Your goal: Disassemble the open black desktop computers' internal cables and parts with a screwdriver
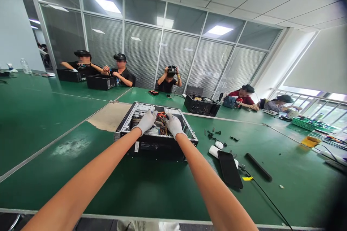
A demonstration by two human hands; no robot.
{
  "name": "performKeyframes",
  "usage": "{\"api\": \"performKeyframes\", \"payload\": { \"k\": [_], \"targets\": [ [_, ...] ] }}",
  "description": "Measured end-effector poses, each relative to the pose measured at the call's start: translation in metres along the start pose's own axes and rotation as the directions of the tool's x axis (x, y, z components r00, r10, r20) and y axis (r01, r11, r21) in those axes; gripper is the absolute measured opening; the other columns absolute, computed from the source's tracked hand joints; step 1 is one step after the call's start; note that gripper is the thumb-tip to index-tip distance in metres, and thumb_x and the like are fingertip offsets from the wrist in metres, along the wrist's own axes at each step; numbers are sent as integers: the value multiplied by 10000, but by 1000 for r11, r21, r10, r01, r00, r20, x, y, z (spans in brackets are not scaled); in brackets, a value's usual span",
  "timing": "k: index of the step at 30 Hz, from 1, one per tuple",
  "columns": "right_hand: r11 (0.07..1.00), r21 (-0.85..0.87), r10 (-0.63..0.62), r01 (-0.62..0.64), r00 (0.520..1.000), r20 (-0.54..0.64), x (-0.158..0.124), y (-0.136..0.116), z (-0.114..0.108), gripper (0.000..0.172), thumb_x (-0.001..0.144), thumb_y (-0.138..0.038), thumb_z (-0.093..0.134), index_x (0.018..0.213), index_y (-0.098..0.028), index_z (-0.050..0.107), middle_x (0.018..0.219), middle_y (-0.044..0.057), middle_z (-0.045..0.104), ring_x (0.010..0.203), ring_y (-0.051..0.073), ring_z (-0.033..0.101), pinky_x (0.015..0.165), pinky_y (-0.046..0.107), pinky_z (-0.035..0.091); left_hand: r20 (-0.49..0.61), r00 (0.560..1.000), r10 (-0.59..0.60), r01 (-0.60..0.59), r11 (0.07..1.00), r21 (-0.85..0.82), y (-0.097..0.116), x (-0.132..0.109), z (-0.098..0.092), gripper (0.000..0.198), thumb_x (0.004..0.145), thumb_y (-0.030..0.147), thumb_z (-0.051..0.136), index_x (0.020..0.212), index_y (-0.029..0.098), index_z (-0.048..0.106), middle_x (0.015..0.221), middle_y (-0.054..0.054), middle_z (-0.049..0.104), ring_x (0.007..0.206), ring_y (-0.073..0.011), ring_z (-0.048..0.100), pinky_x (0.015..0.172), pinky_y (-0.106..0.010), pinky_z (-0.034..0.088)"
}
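A black desktop computer case (162,149) lies on its side with its upper side open, showing metal framing and parts within. Inside it runs a bundle of red, orange and yellow cables (162,114). My left hand (148,122), in a pale work glove, reaches in from the left with its fingers closed at the cables. From the right, my right hand (175,124), gloved too, has its fingertips pinched on the same bundle. The exact spot each one grips is small and partly hidden by the fingers.
Right of the case lie small black parts (213,135), a white mouse (219,144), a black phone (230,169) and a black strip (258,167). A brown sheet (105,117) lies left. Across the green table (67,180), several people sit near other black cases (202,105).
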State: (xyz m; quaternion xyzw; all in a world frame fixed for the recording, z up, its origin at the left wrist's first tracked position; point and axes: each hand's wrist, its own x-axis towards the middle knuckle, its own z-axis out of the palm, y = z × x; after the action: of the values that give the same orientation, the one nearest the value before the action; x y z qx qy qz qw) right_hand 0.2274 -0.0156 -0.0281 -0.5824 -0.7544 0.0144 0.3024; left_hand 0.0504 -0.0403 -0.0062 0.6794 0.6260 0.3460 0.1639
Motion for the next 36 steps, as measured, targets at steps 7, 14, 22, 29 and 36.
{"api": "performKeyframes", "payload": {
  "k": [7,14,22,29,36],
  "targets": [
    [971,68,-225,230,972,-71,0,-12,-5,211,949,-349,623,1133,-253,663,1097,57,739,1042,234,650,941,347,442,-46,997,-53,45,986,-163,-7,6,1,349,1034,458,394,1122,149,530,1034,-158,693,935,-240,692,814,-321,508],
    [957,165,-236,239,971,-37,4,-8,5,207,992,-302,539,1130,-286,691,1129,25,744,1033,192,678,947,302,485,-77,995,61,-76,972,-222,-9,6,5,271,965,289,531,1197,150,540,1130,-140,695,1014,-233,675,901,-340,524],
    [987,48,-154,151,985,73,10,-1,19,254,1013,-291,504,1163,-242,703,1140,73,745,1048,210,683,938,288,486,28,982,188,-183,976,-118,-13,3,6,598,880,133,558,1462,166,423,1376,-146,625,1222,-254,628,1060,-359,470],
    [980,61,-193,188,976,96,9,-2,17,227,1008,-312,513,1103,-250,710,1111,69,744,1017,199,677,938,288,482,33,999,18,-24,986,163,-10,0,1,750,875,248,657,1549,148,342,1369,-195,627,1269,-325,600,1034,-368,449],
    [958,197,-223,208,973,57,2,-2,11,267,954,-320,577,1204,-308,671,1141,15,733,1043,197,668,962,311,496,66,997,43,-54,981,184,-16,5,6,686,858,281,706,1475,169,429,1374,-180,629,1272,-296,600,1012,-331,439]
  ]
}}
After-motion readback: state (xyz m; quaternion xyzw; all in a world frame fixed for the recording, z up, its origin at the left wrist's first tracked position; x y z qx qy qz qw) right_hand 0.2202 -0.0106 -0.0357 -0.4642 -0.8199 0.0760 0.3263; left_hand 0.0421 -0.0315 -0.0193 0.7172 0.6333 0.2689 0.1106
